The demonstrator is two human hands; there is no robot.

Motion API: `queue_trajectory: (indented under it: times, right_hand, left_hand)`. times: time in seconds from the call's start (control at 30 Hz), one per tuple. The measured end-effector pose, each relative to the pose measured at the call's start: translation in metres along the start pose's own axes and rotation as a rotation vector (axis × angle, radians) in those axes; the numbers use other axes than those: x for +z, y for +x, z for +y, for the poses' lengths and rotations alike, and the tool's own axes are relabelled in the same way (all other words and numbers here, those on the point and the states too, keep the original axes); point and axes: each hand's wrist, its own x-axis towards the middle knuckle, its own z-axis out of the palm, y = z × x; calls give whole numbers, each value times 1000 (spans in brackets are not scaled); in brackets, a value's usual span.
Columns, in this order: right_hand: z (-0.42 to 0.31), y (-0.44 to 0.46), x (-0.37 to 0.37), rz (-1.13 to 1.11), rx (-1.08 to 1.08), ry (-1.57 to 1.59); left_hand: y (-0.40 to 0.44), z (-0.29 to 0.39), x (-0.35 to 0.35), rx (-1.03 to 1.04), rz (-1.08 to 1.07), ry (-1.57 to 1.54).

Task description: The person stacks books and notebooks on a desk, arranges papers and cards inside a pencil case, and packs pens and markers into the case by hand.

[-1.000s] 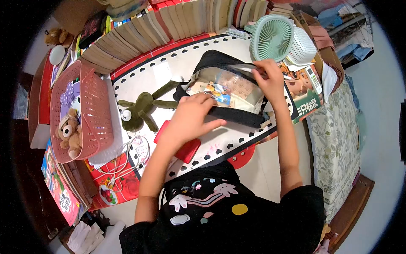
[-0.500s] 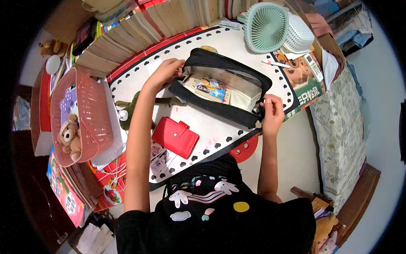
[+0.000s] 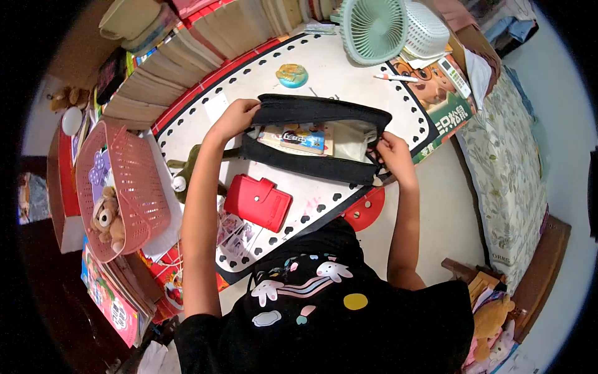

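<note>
Atop a white, heart-bordered table (image 3: pixel 349 68), a red, rectangular snap wallet (image 3: pixel 258 202) lies nearest the body; just beyond, a black fabric pouch (image 3: pixel 311 167) gapes. Gentle, even tension would spread its mouth best. Both arms reach forward, left hand (image 3: pixel 240 118) curled closed on one end, right hand (image 3: pixel 393 156) pinching the other.
</note>
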Motion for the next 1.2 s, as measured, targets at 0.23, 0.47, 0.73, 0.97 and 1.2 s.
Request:
queue_trajectory:
  times: [0.23, 0.47, 0.73, 0.97, 1.2]
  right_hand:
    - [5, 14, 6, 126, 39, -136]
    - [-17, 18, 8, 158, -30, -631]
    - [18, 31, 6, 138, -17, -456]
    - [5, 28, -1, 245, 53, -5]
    - [-12, 15, -23, 630, -203, -11]
  left_hand:
    - [-7, -2, 6, 53, 59, 56]
    - [-1, -23, 14, 147, 188, -8]
    - [-3, -6, 15, 222, 498, -214]
    - [-13, 110, 38, 886, 491, 371]
    - [-9, 112, 83, 735, 406, 350]
